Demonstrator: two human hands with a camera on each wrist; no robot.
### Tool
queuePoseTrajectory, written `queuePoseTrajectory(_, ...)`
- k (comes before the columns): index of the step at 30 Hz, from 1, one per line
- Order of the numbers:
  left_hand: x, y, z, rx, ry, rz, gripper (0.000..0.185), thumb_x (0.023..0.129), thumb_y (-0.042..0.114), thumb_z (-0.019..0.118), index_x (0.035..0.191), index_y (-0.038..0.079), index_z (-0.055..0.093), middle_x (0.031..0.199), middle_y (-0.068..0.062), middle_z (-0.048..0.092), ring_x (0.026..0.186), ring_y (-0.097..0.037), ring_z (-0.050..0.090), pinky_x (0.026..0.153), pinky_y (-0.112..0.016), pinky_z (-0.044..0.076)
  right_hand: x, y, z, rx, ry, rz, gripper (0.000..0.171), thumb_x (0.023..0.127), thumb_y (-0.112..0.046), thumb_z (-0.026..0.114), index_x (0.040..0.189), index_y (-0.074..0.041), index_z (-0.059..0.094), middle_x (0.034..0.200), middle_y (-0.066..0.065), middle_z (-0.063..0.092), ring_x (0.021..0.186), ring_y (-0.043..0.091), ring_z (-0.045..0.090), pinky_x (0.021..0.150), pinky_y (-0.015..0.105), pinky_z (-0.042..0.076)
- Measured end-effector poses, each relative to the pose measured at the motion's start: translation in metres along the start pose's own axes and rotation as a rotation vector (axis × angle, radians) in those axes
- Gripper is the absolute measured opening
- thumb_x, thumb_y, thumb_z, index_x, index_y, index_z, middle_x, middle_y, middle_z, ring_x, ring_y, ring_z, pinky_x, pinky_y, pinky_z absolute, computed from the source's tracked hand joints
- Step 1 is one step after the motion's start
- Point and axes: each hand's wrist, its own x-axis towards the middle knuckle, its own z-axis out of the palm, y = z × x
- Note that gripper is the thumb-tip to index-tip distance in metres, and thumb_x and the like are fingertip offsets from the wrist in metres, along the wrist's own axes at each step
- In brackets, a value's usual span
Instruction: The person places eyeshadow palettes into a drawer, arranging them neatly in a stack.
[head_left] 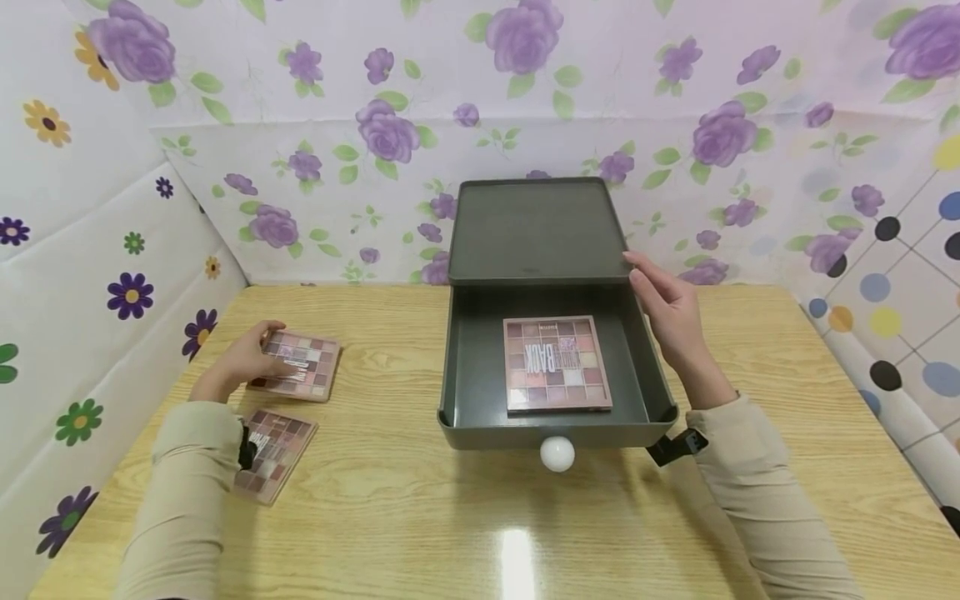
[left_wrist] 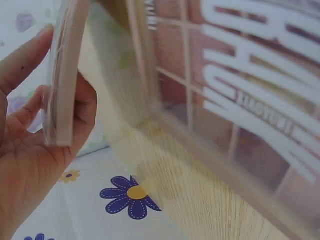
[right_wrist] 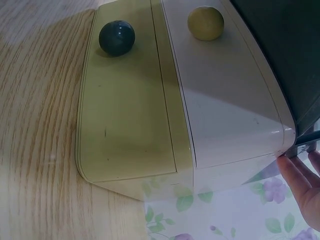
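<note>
Left hand (head_left: 251, 358): fingers curled round a pink eyeshadow palette (head_left: 298, 365) on the table's (head_left: 420, 517) left side.
Palette: flat, square, grid of pink shades.
Right hand (head_left: 670, 312): straight fingers touching the grey drawer unit (head_left: 480, 392).

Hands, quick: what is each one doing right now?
Left hand: grips a pink eyeshadow palette on the wooden table.
Right hand: open, fingers touching the dark grey drawer box.

Head view high, facing down; wrist views close, sharing table (head_left: 420, 517).
</note>
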Motion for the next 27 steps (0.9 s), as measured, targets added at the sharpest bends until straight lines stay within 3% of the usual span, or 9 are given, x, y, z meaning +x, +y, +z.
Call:
queuePoseTrajectory(6,-0.008,0.003,-0.006,-0.097,0.001,-0.004,0.072,0.081,0.0,0.062,0.137,-0.008,0.018,0.125,-0.037,0.025,0.097,-0.035,0.045,0.069,-0.028,0.047,0.0,0.0,0.0,-0.007,0.0,0.0,0.025,0.091,-0.012,0.055,0.114,-0.011,0.065,0.114,-0.01,0.059,0.086,0.008,0.046,0.067,0.017,0.039)
queuePoseTrajectory(10,-0.013,0.007,-0.008,-0.189,-0.008,-0.001,0.069,0.084,-0.001,0.058,0.138,-0.008,0.016,0.125,-0.035,0.026,0.09,-0.026,0.05,0.063,-0.024,0.048,0.0,0.0,0.0,-0.002,-0.002,0.001,0.025,0.091,-0.011,0.054,0.114,-0.011,0.066,0.116,-0.011,0.059,0.092,0.006,0.047,0.073,0.016,0.041)
queuePoseTrajectory(17,-0.02,0.016,-0.008,-0.283,0.013,-0.004,0.071,0.086,0.0,0.058,0.14,-0.007,0.013,0.128,-0.034,0.027,0.085,-0.013,0.052,0.069,-0.024,0.051,-0.001,-0.001,0.0,0.004,-0.002,0.001,0.025,0.091,-0.011,0.054,0.113,-0.012,0.066,0.116,-0.011,0.059,0.103,0.005,0.049,0.081,0.015,0.042)
queuePoseTrajectory(21,-0.023,0.023,-0.008,-0.301,0.052,0.016,0.072,0.086,0.0,0.059,0.141,-0.006,0.014,0.128,-0.033,0.027,0.085,-0.012,0.053,0.071,-0.025,0.052,0.0,-0.001,0.0,0.006,0.001,0.002,0.025,0.091,-0.011,0.054,0.113,-0.013,0.066,0.115,-0.012,0.059,0.096,0.004,0.05,0.076,0.015,0.043)
queuePoseTrajectory(27,-0.029,0.039,-0.01,-0.253,0.081,0.039,0.074,0.085,0.002,0.061,0.143,-0.003,0.015,0.13,-0.033,0.028,0.087,-0.015,0.053,0.071,-0.023,0.051,-0.001,-0.001,0.0,0.016,0.002,0.001,0.025,0.091,-0.011,0.054,0.112,-0.014,0.067,0.114,-0.012,0.06,0.091,0.004,0.048,0.073,0.015,0.042)
